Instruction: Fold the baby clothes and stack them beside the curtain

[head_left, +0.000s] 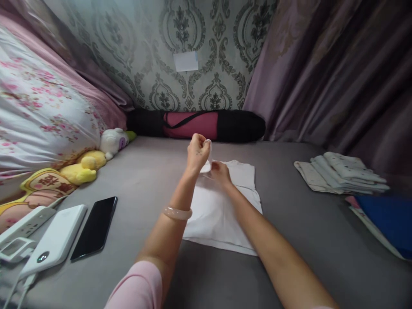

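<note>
A white garment (212,216), which looks like a shirt, lies spread on the grey bed sheet in front of me. My left hand (198,152) is closed in a pinch on a part of it and holds that part raised above the rest. Just right of it and lower, my right hand (220,172) has its fingers curled at the same lifted cloth; they are slightly blurred and partly hidden. The garment's upper right part (241,174) lies flat on the sheet, with a seam line across it. A pale bangle (177,213) circles my left forearm.
Folded cloths (341,174) are stacked at right, beside a blue folded fabric (383,221). On the left lie a black phone (95,228), a white power bank (54,240), a power strip (27,223) and plush toys (79,168). A black-and-maroon long bag (196,124) rests against the wall.
</note>
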The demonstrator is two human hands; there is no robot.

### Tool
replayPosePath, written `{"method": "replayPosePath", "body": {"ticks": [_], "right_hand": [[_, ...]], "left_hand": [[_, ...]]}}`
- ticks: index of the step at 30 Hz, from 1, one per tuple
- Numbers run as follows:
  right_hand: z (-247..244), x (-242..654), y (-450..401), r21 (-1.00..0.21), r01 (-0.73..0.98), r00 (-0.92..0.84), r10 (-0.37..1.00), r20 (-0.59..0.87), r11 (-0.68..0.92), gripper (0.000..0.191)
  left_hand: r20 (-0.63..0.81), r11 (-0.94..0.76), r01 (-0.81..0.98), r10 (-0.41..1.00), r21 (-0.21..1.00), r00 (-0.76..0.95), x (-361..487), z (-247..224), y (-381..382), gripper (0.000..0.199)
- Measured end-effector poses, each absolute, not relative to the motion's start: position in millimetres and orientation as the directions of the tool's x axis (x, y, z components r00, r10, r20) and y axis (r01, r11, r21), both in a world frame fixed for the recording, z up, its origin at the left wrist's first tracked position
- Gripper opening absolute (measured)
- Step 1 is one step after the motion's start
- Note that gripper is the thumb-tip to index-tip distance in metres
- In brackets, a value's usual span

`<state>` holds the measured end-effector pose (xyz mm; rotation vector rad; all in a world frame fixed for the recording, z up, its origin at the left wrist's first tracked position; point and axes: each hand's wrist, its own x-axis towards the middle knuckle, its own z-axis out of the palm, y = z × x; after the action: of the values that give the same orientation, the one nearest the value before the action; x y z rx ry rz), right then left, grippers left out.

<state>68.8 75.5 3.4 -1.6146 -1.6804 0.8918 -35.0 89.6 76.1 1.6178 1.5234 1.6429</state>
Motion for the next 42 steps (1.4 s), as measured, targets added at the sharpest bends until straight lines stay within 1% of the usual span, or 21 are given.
{"method": "replayPosePath", "body": {"ticks": [2,4,6,7,8,9,11,13,15,17,18,20,22,24,26,29,31,34,38,40,42], "right_hand": [[10,90,75,-0.91,0.394,0.01,0.991,-0.134,-0.127,0.039],[14,110,75,-0.947,0.146,0.016,0.958,-0.287,-0.287,0.047],[15,126,75,-0.905,-0.095,-0.008,0.909,-0.417,-0.415,0.056],[14,132,75,-0.877,-0.174,-0.015,0.891,-0.453,-0.449,0.061],[13,137,75,-0.863,-0.209,-0.01,0.883,-0.468,-0.46,0.064],[11,141,75,-0.856,-0.229,-0.003,0.88,-0.475,-0.463,0.066],[6,145,76,-0.846,-0.259,0.011,0.874,-0.485,-0.466,0.066],[-1,147,77,-0.845,-0.271,0.031,0.873,-0.487,-0.462,0.055],[-7,148,79,-0.883,-0.216,0.089,0.892,-0.443,-0.417,0.035],[-13,149,81,-0.924,-0.129,0.166,0.911,-0.377,-0.359,0.018],[-16,151,82,-0.939,-0.08,0.205,0.916,-0.344,-0.335,0.017],[-21,156,85,-0.953,0.032,0.274,0.919,-0.282,-0.302,0.019],[-24,163,87,-0.944,0.189,0.319,0.926,-0.203,-0.272,0.022],[-25,170,87,-0.891,0.38,0.336,0.935,-0.117,-0.248,0.025],[-23,175,85,-0.787,0.569,0.336,0.941,-0.041,-0.237,0.027],[-18,177,77,-0.615,0.75,0.33,0.944,0.03,-0.242,0.034],[-14,174,70,-0.542,0.805,0.316,0.948,0.046,-0.242,0.039],[-8,170,59,-0.45,0.858,0.306,0.95,0.061,-0.248,0.039],[-3,163,53,-0.336,0.911,0.31,0.934,0.176,-0.239,0.035],[-4,156,54,-0.308,0.94,0.229,0.944,0.239,-0.15,0.039],[-8,144,56,-0.288,0.956,0.036,0.959,0.281,0.048,0.046]], "left_hand": [[0.471,-0.351,0.412,0.85,0.841,-0.235,-15,64,87,0.004],[0.457,-0.369,0.397,0.876,0.84,-0.154,2,53,82,0.009],[0.417,-0.38,0.347,0.908,0.857,-0.033,13,44,76,0.018],[0.392,-0.374,0.322,0.92,0.87,0.01,14,39,74,0.021],[0.372,-0.362,0.309,0.928,0.88,0.027,13,35,73,0.022],[0.356,-0.34,0.316,0.934,0.886,0.006,10,30,73,0.021],[0.326,-0.257,0.385,0.937,0.886,-0.124,-5,20,75,0.022],[0.297,-0.144,0.477,0.918,0.867,-0.263,-26,10,79,0.025],[0.268,-0.038,0.55,0.9,0.834,-0.344,-46,-1,83,0.03],[0.243,0.029,0.599,0.898,0.8,-0.367,-61,-11,85,0.037],[0.227,0.049,0.618,0.905,0.785,-0.36,-65,-16,86,0.039],[0.196,0.063,0.65,0.928,0.757,-0.317,-69,-26,86,0.046],[0.18,0.039,0.684,0.953,0.729,-0.246,-68,-34,86,0.051],[0.186,-0.014,0.725,0.969,0.689,-0.159,-65,-41,85,0.053],[0.203,-0.06,0.778,0.975,0.626,-0.088,-62,-46,84,0.052],[0.181,-0.054,0.847,0.982,0.529,-0.051,-59,-48,82,0.05],[0.145,-0.031,0.876,0.988,0.482,-0.045,-58,-48,80,0.05],[0.123,-0.013,0.905,0.991,0.426,-0.044,-59,-46,78,0.053],[0.116,-0.002,0.929,0.992,0.37,-0.045,-58,-39,76,0.056],[0.158,-0.017,0.939,0.987,0.343,-0.04,-52,-34,74,0.054],[0.237,-0.087,0.943,0.971,0.322,0.009,-40,-29,73,0.053]]}}
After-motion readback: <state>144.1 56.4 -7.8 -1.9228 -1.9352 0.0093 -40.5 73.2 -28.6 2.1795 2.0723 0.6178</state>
